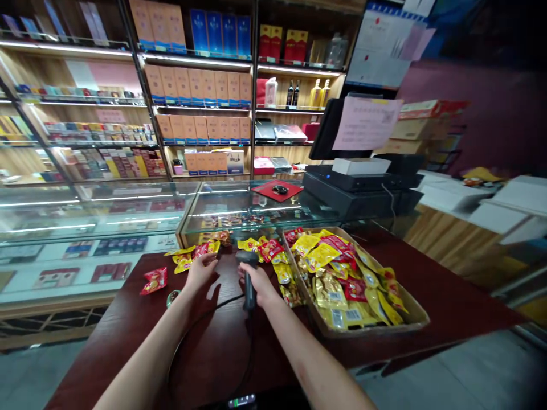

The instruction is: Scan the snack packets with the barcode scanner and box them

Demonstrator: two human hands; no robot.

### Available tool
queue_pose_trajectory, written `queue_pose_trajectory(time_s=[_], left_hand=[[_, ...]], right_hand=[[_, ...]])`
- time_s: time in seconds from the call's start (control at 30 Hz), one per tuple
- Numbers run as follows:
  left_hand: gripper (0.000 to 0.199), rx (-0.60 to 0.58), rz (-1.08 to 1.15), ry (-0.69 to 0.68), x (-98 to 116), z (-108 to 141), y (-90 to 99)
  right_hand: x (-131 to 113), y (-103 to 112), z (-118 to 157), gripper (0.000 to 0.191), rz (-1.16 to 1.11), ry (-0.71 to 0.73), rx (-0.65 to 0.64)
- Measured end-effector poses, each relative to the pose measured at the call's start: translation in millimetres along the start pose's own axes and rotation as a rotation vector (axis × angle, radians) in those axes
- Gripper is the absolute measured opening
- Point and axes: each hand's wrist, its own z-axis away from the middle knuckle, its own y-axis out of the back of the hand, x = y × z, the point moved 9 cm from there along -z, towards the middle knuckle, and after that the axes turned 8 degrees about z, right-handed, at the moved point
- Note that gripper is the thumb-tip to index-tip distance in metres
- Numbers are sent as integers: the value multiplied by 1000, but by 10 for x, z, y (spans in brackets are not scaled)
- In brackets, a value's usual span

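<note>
My right hand (258, 282) is wrapped round the handle of a black barcode scanner (249, 285), its head pointing away from me over the dark red table (213, 347). A cable runs from the scanner across the tabletop. To the left, my left hand (200, 272) is empty, its fingers apart beside several yellow and red snack packets (196, 254). One red packet (154, 281) lies farther left, and a small round green-rimmed item (173, 297) sits partly behind my left forearm. More yellow and red packets (273, 256) lie just right of the scanner.
A shallow cardboard box (416, 322) full of snack packets stands on the right. Beyond the table is a glass counter (231, 199) with a mouse (280, 189) on a red pad. A monitor (329, 128) and black cash drawer (359, 196) stand behind the box. Stocked shelves line the wall.
</note>
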Motion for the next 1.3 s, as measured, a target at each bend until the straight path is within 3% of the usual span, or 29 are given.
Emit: queue_pose_trajectory(time_s=[0.13, 0.2, 0.27, 0.37, 0.47, 0.6, 0.77, 0.87, 1.03, 1.2, 1.3], left_hand=[[61, 213, -598, -370, 358, 60, 146], [84, 260, -844, -386, 422, -4, 181], [93, 237, -967, -280, 343, -149, 245], [90, 191, -992, -119, 140, -308, 320], [85, 165, -1011, -185, 88, -241, 189], [69, 91, -1041, -298, 68, 150, -235], [67, -26, -960, -375, 7, 648, -832], [68, -60, -889, -383, -8, 784, -1017], [48, -62, -880, -394, 48, 839, -1010], [41, 96, -986, -441, 175, 965, -861], [42, 17, -985, -555, 216, 1072, -1013]], right_hand=[[271, -180, -90, 19, -91, -157, -91], [336, -277, -114, 21, -145, -261, -192], [348, -319, -139, 23, -194, -332, -265], [302, -261, -199, 23, -244, -343, -283], [231, -168, -224, 22, -265, -298, -275], [165, 78, -173, 21, -209, -218, -151], [129, 491, -21, 18, -174, -122, 6], [107, 651, 52, 17, -211, -60, 34], [89, 691, 99, 25, -165, 10, 36], [116, 676, 93, 25, -174, 10, 47], [118, 665, 109, 22, -204, -4, 52]])
